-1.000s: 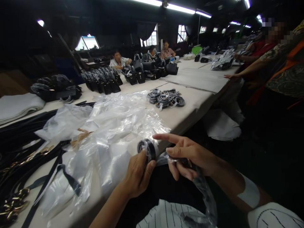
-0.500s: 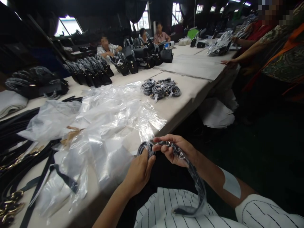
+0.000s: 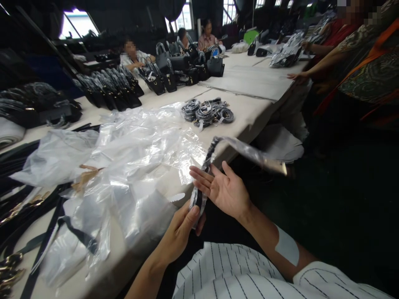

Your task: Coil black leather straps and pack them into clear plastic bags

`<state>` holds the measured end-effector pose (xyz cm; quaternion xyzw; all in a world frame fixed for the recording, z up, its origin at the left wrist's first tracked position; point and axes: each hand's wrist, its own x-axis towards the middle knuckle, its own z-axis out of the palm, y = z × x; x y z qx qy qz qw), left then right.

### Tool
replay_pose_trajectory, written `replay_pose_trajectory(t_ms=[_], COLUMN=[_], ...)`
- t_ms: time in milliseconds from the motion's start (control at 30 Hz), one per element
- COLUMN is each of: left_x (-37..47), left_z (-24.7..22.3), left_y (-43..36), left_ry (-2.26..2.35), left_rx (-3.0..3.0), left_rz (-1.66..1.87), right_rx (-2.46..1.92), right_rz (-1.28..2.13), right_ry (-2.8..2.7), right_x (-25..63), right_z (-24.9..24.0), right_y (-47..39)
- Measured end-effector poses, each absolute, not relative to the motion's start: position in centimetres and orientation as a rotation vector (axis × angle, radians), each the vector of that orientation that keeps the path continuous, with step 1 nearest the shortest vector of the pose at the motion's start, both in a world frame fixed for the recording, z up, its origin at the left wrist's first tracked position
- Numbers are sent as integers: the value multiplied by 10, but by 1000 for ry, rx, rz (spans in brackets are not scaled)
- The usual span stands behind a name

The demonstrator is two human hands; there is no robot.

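A dark strap in clear plastic film [image 3: 197, 199] is partly coiled, and my left hand [image 3: 179, 234] is closed round the coil at the table's front edge. From the coil the strap's free length runs up, bends over and reaches out to the right, its gold-coloured end blurred by motion. My right hand [image 3: 225, 189] is open, palm up and fingers spread, beside the coil with the strap passing behind its fingers. Beyond them on the table, several coiled wrapped straps [image 3: 207, 112] lie in a pile, some with white tags.
Clear plastic bags [image 3: 134, 153] cover the near table [image 3: 246, 106]. Loose dark straps with gold hardware [image 3: 12, 265] lie at the left. Wrapped black handbags [image 3: 109, 89] stand in rows behind. Several people are round the table; one person's hand [image 3: 297, 77] touches white sheets at the right.
My right hand has let go of the strap and opened. The strap's free end has swung from over my lap up and out to the right. My left hand has turned the coil edge-on.
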<state>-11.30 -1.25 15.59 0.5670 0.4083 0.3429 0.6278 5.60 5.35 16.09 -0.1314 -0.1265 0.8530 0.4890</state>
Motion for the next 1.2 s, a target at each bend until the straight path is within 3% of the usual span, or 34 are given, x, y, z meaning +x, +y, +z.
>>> replay_pose_trajectory(t_ms=[267, 400, 667, 833, 1033, 1200], left_x=[-116, -108, -105, -108, -98, -90], left_z=[215, 251, 270, 267, 232, 183], left_y=[-18, -6, 22, 24, 39, 47], left_ry=[610, 508, 459, 462, 608, 871], left_rx=[1208, 1263, 1173, 886, 616, 767], left_rz=[764, 801, 1072, 1206, 1343, 1492], right_rx=[-461, -467, -503, -720, -791, -799], right_rz=[1224, 967, 1129, 1009, 1366, 1676], right_ry=[-1503, -1568, -1389, -1411, -1266, -1071], right_x=[75, 87, 78, 74, 43, 27], right_z=[165, 181, 181, 175, 139, 115], right_y=[30, 29, 75, 69, 44, 17])
